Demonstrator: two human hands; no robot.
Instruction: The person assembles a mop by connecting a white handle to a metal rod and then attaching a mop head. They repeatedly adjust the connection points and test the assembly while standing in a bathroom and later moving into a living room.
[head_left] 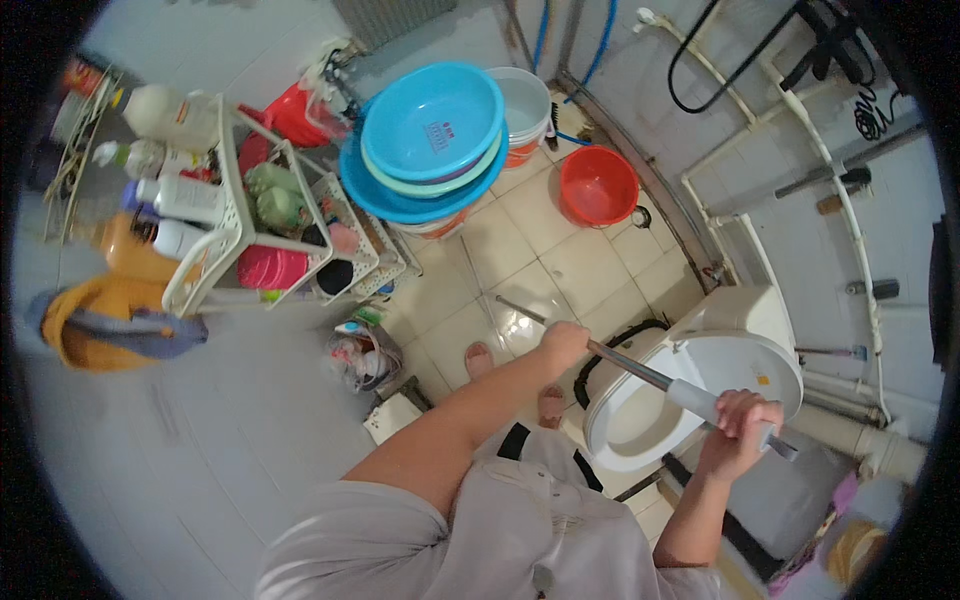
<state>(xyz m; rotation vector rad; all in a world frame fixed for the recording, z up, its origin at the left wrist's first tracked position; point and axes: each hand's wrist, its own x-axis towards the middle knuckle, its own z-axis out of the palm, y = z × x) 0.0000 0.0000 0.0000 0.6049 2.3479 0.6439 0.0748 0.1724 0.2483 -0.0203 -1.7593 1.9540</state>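
Both my hands are wrapped round a long metal pole (632, 366) with light grey grip sleeves. My left hand (565, 345) is closed around its middle, over the tiled floor. Higher up, my right hand (744, 425) clasps the thick grey grip near the end with a hanging loop. The pole slants across the front of a white toilet (640, 440), whose lid stands raised. Its thin far end points at the floor ahead of my feet. No head shows on that end, so I cannot make out what kind of tool it is.
Stacked blue basins (435, 120) stand at the back beside a white bucket (520, 105). A red bucket (598, 187) sits on the tiles (500, 225). At left are a white shelf rack (235, 190) with bottles and a bagged bin (362, 360). Pipes (850, 240) line the right wall.
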